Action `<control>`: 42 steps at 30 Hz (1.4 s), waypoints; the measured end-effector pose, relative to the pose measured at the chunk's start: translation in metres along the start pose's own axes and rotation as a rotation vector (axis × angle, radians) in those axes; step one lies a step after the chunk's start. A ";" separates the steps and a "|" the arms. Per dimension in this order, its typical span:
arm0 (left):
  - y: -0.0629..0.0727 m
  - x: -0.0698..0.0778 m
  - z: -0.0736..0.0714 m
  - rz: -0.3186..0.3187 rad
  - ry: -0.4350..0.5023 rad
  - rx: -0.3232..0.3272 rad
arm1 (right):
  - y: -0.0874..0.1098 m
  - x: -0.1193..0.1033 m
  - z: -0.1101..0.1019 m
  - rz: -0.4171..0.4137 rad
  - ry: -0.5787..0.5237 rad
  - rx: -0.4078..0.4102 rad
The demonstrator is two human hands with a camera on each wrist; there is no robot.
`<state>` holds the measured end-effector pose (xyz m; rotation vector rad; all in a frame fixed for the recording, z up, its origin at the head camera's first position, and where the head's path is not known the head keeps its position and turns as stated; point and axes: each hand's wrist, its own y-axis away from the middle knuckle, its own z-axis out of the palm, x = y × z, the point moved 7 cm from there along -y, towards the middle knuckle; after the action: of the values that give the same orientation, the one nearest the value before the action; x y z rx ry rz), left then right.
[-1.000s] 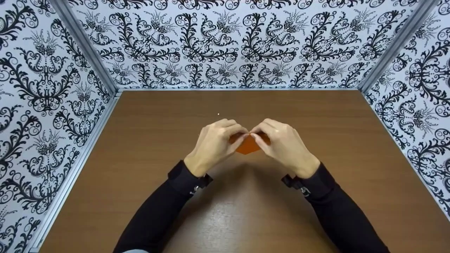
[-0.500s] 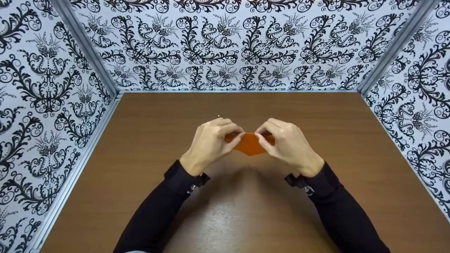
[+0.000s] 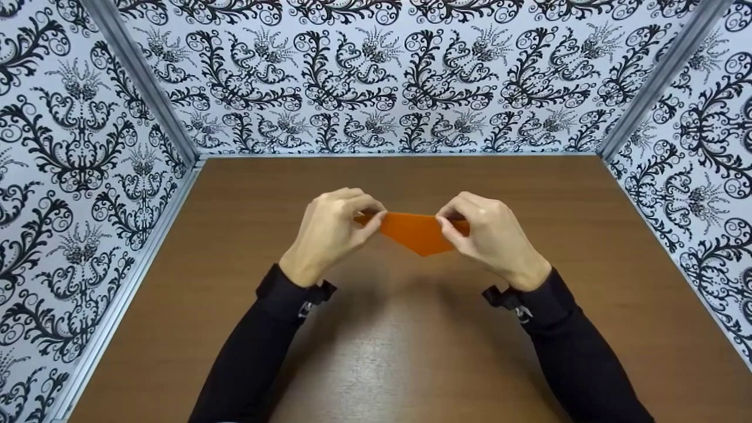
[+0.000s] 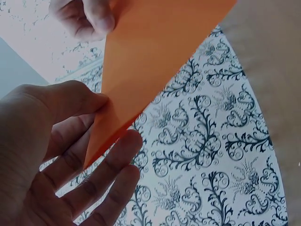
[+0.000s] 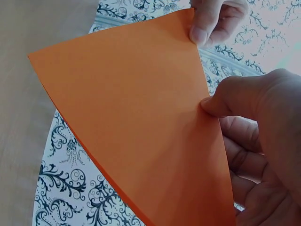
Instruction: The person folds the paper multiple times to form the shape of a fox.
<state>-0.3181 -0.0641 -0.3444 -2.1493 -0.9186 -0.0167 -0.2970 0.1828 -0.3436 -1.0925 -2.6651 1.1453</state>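
A sheet of orange paper, folded into a triangle, is held up above the table between both hands, its point hanging down. The left hand pinches its upper edge near the left corner; in the left wrist view the thumb lies on the near face of the paper and the other fingers are behind. My right hand pinches the same edge farther right. The right wrist view shows its thumb pressed on the paper, with the fingers partly hidden behind the sheet.
Below the hands lies a brown wooden table. Walls with black-and-white scroll pattern stand at the back and both sides, joined by grey metal corner posts.
The hands have moved apart along the upper edge, the left one farther left and slightly up. More of the orange paper now shows between them.
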 end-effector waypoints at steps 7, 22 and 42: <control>0.000 -0.013 -0.014 -0.039 -0.007 0.012 | 0.000 0.007 -0.011 0.010 0.002 0.030; 0.003 -0.030 -0.039 -0.115 -0.024 0.104 | 0.000 0.019 -0.026 0.056 0.038 0.041; 0.002 -0.003 -0.011 0.046 0.020 0.090 | 0.001 0.029 -0.002 0.162 -0.059 -0.050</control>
<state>-0.3157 -0.0743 -0.3388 -2.0821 -0.8430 0.0256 -0.3171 0.2025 -0.3493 -1.3260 -2.7058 1.1575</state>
